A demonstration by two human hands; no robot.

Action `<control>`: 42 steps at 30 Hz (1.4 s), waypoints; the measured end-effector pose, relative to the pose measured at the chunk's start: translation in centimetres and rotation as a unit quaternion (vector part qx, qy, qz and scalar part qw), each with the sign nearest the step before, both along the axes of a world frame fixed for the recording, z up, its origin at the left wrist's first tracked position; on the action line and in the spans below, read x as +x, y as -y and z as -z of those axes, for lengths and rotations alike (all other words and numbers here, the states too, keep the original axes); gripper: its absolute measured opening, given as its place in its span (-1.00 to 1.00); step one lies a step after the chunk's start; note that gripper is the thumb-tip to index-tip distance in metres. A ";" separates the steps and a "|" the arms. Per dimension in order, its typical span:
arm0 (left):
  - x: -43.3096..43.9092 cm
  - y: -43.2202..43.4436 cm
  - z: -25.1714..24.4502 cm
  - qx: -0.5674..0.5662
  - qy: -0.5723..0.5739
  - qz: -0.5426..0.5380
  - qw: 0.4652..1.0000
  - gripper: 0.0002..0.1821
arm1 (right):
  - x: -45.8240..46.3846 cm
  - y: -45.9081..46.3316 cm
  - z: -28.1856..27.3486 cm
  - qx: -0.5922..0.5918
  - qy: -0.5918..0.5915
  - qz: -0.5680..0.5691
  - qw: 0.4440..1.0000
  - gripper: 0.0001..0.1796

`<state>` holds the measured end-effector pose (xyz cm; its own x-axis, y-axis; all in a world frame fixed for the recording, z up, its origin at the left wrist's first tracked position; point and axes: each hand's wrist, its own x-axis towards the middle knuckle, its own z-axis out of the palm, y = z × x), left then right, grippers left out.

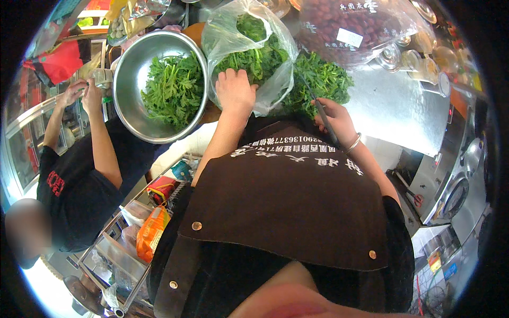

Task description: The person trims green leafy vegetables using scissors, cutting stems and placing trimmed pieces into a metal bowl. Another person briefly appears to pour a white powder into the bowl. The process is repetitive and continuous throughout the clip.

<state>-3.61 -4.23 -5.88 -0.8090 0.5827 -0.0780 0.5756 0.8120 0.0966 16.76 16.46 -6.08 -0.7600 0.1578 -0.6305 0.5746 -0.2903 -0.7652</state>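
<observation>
My left hand point(237, 90) lies palm down at the near side of a clear plastic bag point(216, 35) of leafy greens point(254, 55). Its fingertips touch the greens; what is under the palm is hidden. In my right hand point(338, 119) is a dark-handled knife point(326, 121), its thin blade angled up and left across a loose heap of greens point(324, 81). That heap sits on the counter just right of the bag. To the left, a steel bowl point(133, 79) holds a bunch of greens point(173, 89).
At the left, another person's hands point(81, 93) are close to the bowl. A printed clear bag of red dates point(326, 28) lies at the back, with glass jars point(411, 59) beside it. The steel counter point(401, 103) extends right. A wire shelf point(119, 214) stands behind on the left.
</observation>
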 end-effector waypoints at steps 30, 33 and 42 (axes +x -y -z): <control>3.8 -6.8 -3.4 0.279 0.389 0.096 0.872 -0.70 | 5.7 -2.7 -1.0 -0.046 -0.004 0.152 0.987 -0.59; 3.7 -7.3 -3.9 0.300 0.396 0.083 0.864 -0.69 | 4.9 -2.6 -0.7 0.066 -0.033 0.202 0.977 -0.53; 5.0 -7.8 -4.8 0.289 0.447 0.139 0.835 -0.71 | -2.2 -0.8 -3.0 0.114 -0.238 0.220 0.939 -0.42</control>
